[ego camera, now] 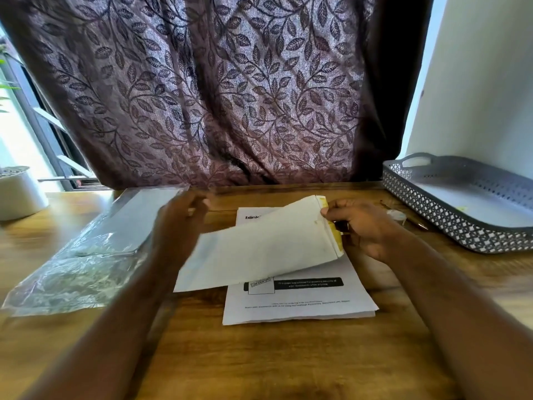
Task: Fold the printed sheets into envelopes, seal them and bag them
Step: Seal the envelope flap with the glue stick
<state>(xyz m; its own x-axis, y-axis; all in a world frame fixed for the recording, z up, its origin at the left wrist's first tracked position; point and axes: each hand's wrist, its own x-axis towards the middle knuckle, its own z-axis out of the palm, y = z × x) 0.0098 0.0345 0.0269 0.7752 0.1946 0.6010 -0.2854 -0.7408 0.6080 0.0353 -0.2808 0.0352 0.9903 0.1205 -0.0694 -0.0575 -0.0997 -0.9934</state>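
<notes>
The envelope (pixel 259 246) hangs tilted just above the printed sheets (pixel 302 301), which lie stacked on the desk (pixel 259 356) right under it, likely so the next sheet is close for stuffing. The right hand (pixel 363 229) has its grip pinched on the yellow-lined open end. The left hand (pixel 178 217) is blurred beside the other end; I cannot tell its grip. Plastic bags (pixel 86 255) wait at the left.

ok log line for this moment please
right hand: pinches envelope at open end | left hand: blurred, grip unclear | envelope: held over printed sheets | plastic bags: left of sheets
</notes>
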